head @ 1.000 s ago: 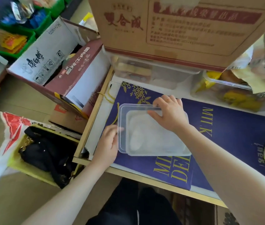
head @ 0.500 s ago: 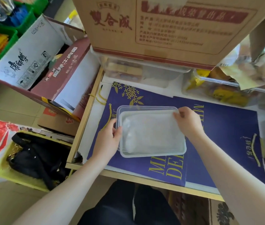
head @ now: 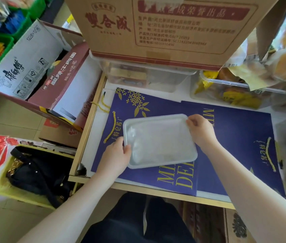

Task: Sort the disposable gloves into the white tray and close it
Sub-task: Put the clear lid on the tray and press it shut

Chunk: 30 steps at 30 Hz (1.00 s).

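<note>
1. White tray [head: 159, 141]: a shallow translucent plastic container with its lid seated on top, lying between the two hands on a purple gift bag [head: 235, 137] spread over the desk [head: 93, 137]. It is likely light, thin-walled and somewhat flexible, so it is best held at the stiffer rim and corners, not the lid's centre.
2. Disposable gloves [head: 156, 146]: a pale, crinkled mass seen dimly through the lid; probably soft, compressible and nearly weightless.
3. Left hand [head: 116, 155]: fingers and thumb curled over the tray's near-left edge, gripping it.
4. Right hand [head: 201, 131]: fingertips pinching the far-right corner of the rim, a sound place to press the lid shut.
</note>
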Each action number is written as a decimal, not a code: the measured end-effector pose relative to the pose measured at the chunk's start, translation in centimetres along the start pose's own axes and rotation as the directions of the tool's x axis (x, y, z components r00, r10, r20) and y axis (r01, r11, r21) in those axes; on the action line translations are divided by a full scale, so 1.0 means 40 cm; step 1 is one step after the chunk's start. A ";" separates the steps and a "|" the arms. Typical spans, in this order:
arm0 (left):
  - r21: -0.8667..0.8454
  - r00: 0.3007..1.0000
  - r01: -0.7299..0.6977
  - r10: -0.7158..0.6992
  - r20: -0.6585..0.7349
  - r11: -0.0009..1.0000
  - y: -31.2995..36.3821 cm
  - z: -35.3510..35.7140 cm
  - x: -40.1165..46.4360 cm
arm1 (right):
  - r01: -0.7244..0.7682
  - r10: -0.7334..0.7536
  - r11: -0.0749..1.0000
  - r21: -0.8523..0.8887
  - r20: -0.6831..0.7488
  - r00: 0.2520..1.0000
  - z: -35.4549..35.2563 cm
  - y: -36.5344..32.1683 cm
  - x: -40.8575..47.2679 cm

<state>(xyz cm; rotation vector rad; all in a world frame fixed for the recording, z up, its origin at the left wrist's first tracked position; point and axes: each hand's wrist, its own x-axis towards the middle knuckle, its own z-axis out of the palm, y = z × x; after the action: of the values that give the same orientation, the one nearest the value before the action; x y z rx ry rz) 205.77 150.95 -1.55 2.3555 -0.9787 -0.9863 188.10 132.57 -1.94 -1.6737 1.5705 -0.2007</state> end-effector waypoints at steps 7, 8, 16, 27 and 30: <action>-0.175 0.995 -0.021 0.005 -0.095 0.984 0.050 0.015 0.079 | -0.055 0.055 0.998 0.015 0.004 0.998 0.027 -0.036 0.021; -0.206 0.992 -0.029 0.002 -0.127 0.978 0.060 0.022 0.091 | -0.075 0.074 0.997 0.021 0.013 0.997 0.039 -0.040 0.024; -0.219 0.957 -0.010 -0.054 -0.286 0.976 0.069 0.053 0.154 | -0.170 0.169 0.985 -0.010 -0.046 0.985 0.082 -0.025 0.052; 0.254 0.945 -0.295 0.321 -0.066 0.921 0.112 -0.005 0.187 | 0.596 -0.569 0.638 -0.488 0.223 0.792 0.100 -0.113 0.013; 0.304 0.891 -0.390 0.439 -0.114 0.869 0.122 -0.023 0.166 | 0.537 -0.525 0.642 -0.547 0.197 0.828 0.088 -0.147 -0.009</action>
<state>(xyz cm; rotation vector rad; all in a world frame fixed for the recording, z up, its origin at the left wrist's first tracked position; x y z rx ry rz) 207.61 142.86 -1.08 2.2427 -1.5479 -0.4858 194.67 133.81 -0.36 -2.6118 1.1213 0.0156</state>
